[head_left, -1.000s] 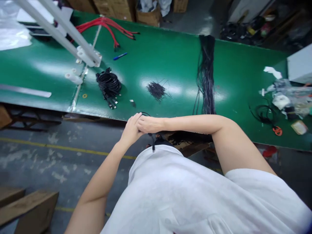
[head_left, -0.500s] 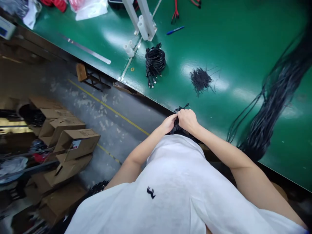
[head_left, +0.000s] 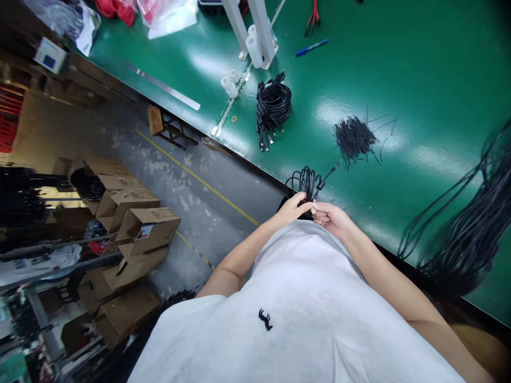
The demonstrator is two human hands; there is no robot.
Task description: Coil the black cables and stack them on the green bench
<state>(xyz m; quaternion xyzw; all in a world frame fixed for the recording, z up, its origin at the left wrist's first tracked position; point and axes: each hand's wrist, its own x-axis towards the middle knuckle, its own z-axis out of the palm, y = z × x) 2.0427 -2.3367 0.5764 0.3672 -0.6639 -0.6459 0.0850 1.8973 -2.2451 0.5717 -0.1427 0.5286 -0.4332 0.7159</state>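
My left hand point(head_left: 290, 209) and my right hand point(head_left: 329, 217) meet just above my white shirt at the near edge of the green table point(head_left: 399, 64). Both pinch the bottom of a small coiled black cable point(head_left: 306, 182), whose loops fan upward over the table edge. One end of the cable sticks out to the right toward a pile of short black ties point(head_left: 353, 137).
A bundled coil of black cables point(head_left: 272, 105) lies near white posts point(head_left: 255, 32). A thick hank of long black cables point(head_left: 475, 223) drapes at the right. A blue pen point(head_left: 312, 47), a metal ruler point(head_left: 163, 92) and red cables point(head_left: 313, 15) lie farther back. Cardboard boxes point(head_left: 139, 229) stand on the floor at left.
My view has swung left and down across the table. The hands have drawn slightly apart and the cable's loops now show fanned out above them.
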